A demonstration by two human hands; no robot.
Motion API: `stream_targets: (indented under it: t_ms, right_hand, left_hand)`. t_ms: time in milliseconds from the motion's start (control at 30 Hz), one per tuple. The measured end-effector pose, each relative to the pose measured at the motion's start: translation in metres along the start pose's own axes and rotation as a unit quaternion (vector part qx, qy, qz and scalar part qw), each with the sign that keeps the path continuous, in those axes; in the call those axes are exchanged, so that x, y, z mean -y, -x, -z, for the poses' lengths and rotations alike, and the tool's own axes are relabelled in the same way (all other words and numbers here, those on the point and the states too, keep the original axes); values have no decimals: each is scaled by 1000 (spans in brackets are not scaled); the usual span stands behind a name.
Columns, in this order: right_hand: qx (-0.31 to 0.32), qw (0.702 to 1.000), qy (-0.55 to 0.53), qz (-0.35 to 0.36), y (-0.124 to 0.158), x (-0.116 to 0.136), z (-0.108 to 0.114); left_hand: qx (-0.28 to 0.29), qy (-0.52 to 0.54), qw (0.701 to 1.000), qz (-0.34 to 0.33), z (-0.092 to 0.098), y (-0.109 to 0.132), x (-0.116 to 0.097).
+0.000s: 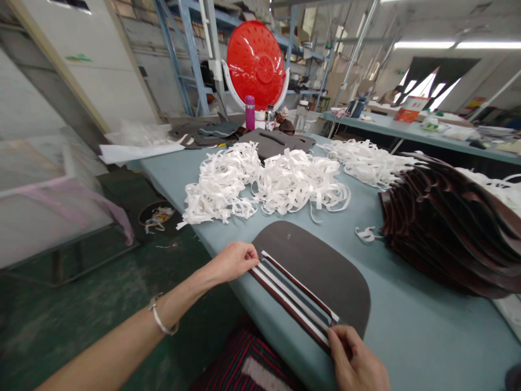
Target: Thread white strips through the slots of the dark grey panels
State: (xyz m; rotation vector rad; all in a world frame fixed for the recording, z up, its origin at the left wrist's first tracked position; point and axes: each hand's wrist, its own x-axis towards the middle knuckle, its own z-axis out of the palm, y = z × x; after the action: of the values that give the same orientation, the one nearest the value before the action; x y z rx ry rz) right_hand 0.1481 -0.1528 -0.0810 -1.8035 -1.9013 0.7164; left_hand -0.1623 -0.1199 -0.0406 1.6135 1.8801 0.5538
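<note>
A dark grey panel (325, 260) with rounded corners lies on the blue-green table near its front edge. Along its near side runs a long dark red strip (288, 308) edged with white tape (303, 315), with a narrow slot beside it. My left hand (238, 260), a bracelet on its wrist, pinches the far left end of the strip. At the other end, my right hand (355, 358) has its thumb and fingers closed on the strip's near right end. The fingertips of both hands are partly hidden.
Piles of white ribbon (295, 182) lie behind the panel. A stack of dark red pieces (451, 233) stands at the right. Farther back are a purple bottle (249, 113) and a red fan-shaped object (256, 65). The table's edge (211, 247) runs along the left.
</note>
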Motion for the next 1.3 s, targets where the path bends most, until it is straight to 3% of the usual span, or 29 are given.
stream_targets:
  t_ms: [400,667,800,967,1133,1300]
  right_hand:
    - [45,998,-5,-44,-6,2,9]
    - [80,995,-10,-55,-9,-1,10]
    - [67,995,-59,-43,-8,4,16]
    - [45,996,-59,-49,-8,10,18]
    - [18,998,-1,-63,-8,17,16]
    - [21,997,17,-76,-10,21,18]
  left_hand:
    - [-1,-3,999,33,-6,-7,6]
    - [-49,-64,996,40,-12,-5,-1]
    - [-92,-140,985,-34,-22,6,-10]
    - [-166,-295,930,-141,-38,24,-12]
    - [-146,-341,908,-194,-48,46,-6]
    - [-116,-380,897,-196,-54,59,-4]
